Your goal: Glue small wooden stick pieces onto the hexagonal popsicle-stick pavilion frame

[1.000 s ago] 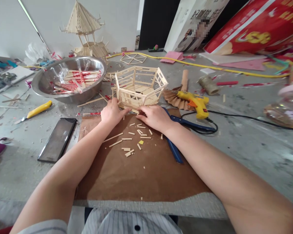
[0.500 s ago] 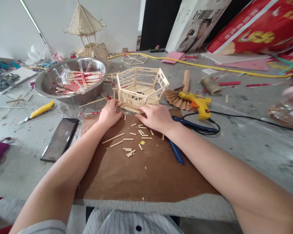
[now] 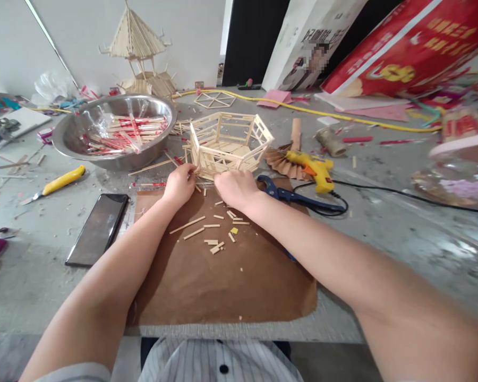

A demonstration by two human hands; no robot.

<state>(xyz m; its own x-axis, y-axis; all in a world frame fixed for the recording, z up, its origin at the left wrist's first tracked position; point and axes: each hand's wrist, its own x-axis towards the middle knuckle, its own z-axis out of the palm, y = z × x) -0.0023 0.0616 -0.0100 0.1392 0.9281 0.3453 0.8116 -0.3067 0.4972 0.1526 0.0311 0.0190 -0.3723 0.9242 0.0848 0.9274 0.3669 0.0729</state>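
On the bench [image 3: 382,233], at the far edge of the brown paper [image 3: 223,286], stands the stick frame [image 3: 229,143]: light, likely brittle at its joints, so hold the base rail. Your left hand [image 3: 179,185] pinches its near corner; your right hand [image 3: 233,188] touches the base, its grip hidden.

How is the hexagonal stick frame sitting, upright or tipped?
Upright: the stick frame rests on its base, open top up, left hand and right hand at its near bottom edge.
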